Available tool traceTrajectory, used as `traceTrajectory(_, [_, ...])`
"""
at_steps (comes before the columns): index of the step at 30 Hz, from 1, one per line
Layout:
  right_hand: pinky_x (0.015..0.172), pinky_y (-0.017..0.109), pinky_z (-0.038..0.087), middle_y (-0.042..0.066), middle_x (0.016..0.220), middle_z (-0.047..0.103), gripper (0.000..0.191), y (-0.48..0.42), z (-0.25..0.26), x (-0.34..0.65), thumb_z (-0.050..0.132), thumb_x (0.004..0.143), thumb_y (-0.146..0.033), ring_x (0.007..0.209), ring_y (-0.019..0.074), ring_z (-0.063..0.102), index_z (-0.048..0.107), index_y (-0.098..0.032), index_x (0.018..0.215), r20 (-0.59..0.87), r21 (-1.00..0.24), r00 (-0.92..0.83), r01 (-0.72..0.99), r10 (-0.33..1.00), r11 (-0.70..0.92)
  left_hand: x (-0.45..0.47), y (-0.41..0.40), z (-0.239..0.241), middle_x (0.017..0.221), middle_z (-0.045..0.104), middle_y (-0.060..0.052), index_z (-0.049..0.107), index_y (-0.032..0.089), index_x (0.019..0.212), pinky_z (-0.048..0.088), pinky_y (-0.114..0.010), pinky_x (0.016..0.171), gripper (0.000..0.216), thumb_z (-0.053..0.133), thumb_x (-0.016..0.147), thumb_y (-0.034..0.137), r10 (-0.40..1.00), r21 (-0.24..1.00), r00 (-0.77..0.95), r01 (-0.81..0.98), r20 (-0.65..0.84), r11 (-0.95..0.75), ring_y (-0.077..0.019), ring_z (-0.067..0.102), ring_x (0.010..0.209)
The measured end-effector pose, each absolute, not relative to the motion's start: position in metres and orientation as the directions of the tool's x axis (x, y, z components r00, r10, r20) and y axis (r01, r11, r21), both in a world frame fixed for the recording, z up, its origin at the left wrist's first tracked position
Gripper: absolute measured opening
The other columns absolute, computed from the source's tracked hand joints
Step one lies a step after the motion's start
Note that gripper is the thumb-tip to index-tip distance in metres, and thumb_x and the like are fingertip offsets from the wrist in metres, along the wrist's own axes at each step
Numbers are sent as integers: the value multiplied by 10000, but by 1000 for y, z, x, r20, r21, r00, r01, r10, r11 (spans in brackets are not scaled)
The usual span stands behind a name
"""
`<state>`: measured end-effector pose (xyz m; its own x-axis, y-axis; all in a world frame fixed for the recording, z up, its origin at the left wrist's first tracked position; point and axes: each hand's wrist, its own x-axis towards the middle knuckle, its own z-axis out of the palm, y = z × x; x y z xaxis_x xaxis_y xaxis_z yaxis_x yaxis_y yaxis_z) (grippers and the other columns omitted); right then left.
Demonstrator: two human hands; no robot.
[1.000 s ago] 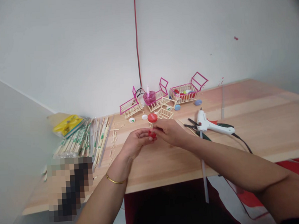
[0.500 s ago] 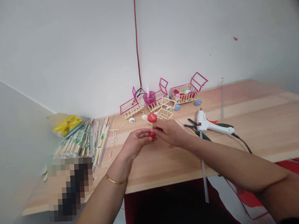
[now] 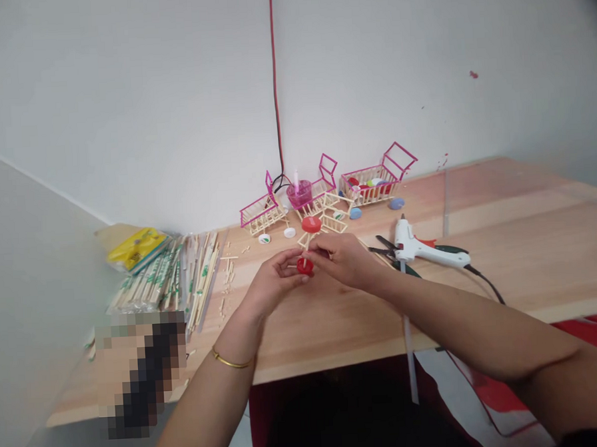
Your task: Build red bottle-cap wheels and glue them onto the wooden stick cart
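My left hand [image 3: 280,279] is closed around a red bottle cap [image 3: 305,266] that lies low between its fingers and thumb. A short wooden stick [image 3: 305,254] stands up from this cap, and a second red bottle cap [image 3: 311,224] sits tilted on the stick's upper end. My right hand [image 3: 341,258] pinches the stick between the two caps. Just behind my hands is a small bare-wood stick frame [image 3: 332,223]. Farther back stand little stick carts with magenta rims, one on the left [image 3: 262,215] with white cap wheels.
A white glue gun [image 3: 420,245] lies on dark-handled pliers [image 3: 382,246] at the right, its cord trailing off. Bundled chopsticks [image 3: 146,278] and a yellow packet [image 3: 134,247] are at the left, near scattered stick bits [image 3: 227,274]. A cart at the back [image 3: 371,186] holds coloured caps.
The upper red cap has tipped to the right, and the stick now leans. My right hand has shifted slightly to the right and its fingers sit a little differently on the stick.
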<state>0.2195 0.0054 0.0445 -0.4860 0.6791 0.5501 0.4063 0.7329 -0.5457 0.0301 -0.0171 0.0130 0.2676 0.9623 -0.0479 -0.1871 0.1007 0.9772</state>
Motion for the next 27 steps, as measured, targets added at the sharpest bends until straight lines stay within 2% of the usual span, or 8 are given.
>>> traceTrajectory(3, [594,235,338,1,647,576,220,6,43,219,551,890,-284,605,111,485,580,-164,708,544,-550,-490,404,681,731,33,-19,13,1060,685,-67,641,181,1096,500,-333,869,553,818,578,105,957,983,289,-167,-27,78,-183,669,919])
traceTrajectory(7, [587,237,335,1,647,573,241,6,41,219,545,896,-307,595,110,475,573,-169,701,555,-546,-490,396,673,738,35,-21,13,990,704,-66,668,171,1059,489,-370,903,456,801,623,150,949,986,316,-155,-3,55,-199,671,926])
traceTrajectory(11, [581,238,327,1,646,567,253,6,41,219,538,901,-326,588,110,462,575,-172,704,564,-529,-493,401,663,748,36,-22,16,1004,708,-68,694,174,1043,470,-346,912,430,805,628,178,950,990,312,-138,4,41,-192,658,941])
traceTrajectory(14, [584,239,327,1,642,564,248,5,42,219,539,902,-327,586,111,463,588,-170,717,551,-520,-503,417,666,745,35,-23,17,1015,708,-80,727,164,989,448,-319,919,313,772,693,259,959,994,282,-111,13,19,-184,634,958])
traceTrajectory(20, [622,246,368,29,700,608,253,4,43,219,506,922,-328,651,130,526,608,-167,757,531,-517,-574,364,623,775,34,-23,15,943,710,-71,752,152,868,451,-276,832,211,763,710,291,962,991,273,-129,10,26,-145,615,829])
traceTrajectory(22, [641,248,384,33,727,630,225,4,42,219,497,926,-304,676,134,548,620,-172,792,535,-528,-573,347,621,775,34,-22,15,900,705,-68,750,139,813,451,-264,807,187,779,693,279,960,986,281,-160,2,45,-138,608,804])
traceTrajectory(27, [667,255,404,41,787,659,194,4,42,218,498,924,-293,722,138,568,636,-170,863,569,-561,-510,333,645,758,32,-21,16,779,687,-44,726,127,799,481,-279,767,180,795,677,240,961,904,260,-382,-93,190,-116,610,731])
